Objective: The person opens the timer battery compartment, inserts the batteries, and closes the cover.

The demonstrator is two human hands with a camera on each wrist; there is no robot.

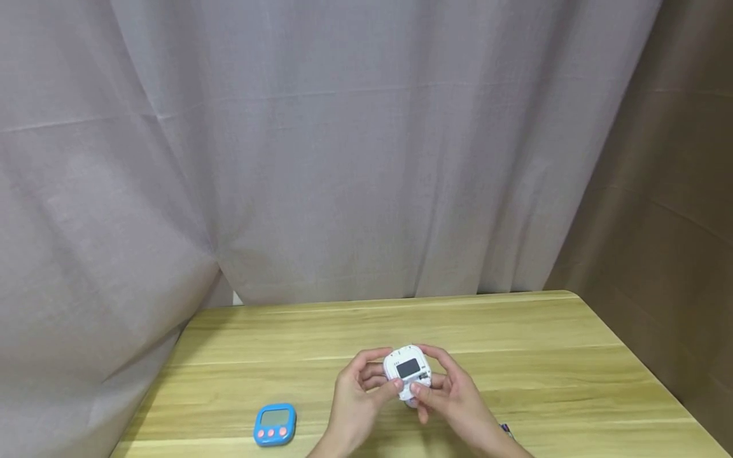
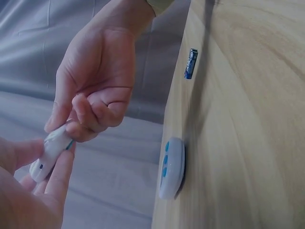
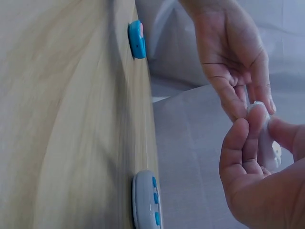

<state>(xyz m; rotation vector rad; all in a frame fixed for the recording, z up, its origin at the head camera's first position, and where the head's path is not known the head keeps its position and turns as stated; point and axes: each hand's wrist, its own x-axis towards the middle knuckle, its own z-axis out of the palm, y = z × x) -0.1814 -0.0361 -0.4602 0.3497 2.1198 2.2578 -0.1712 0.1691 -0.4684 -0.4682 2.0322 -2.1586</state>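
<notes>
Remotely, I look out on a grey curtain point(image 1: 366, 178) hanging in folds behind a wood-grain surface point(image 1: 515, 337), where a person's left hand point(image 1: 356, 391) and right hand point(image 1: 457, 401) meet over a small white device point(image 1: 405, 387). It is raised clear of the surface, tilted, with a dark rectangle point(image 1: 408, 367) on the face turned to my head camera. The fingers of both hands are clamped on it: thumbs press the near part of the face, forefingers curl round the far rim, and the right hand's spare fingers bend underneath. By my judgement the shell is stiff, light plastic, smooth enough to slip from a dry or careless pinch, and its thin edges and any small fittings would suffer in a fall. I would take hold at the rounded rims on opposite sides, thumbs above and fingers below, pressing lightly and keeping off the dark detail beside the right thumb, which is too small for me to make out. On the surface, well apart to the left, lies a blue device point(image 1: 275, 434) with a grey screen and pink buttons; a pale device point(image 2: 176, 174) with blue buttons shows in the left wrist view, as does, smallest of all, a dark battery point(image 2: 191, 64) lying near the surface's edge.
</notes>
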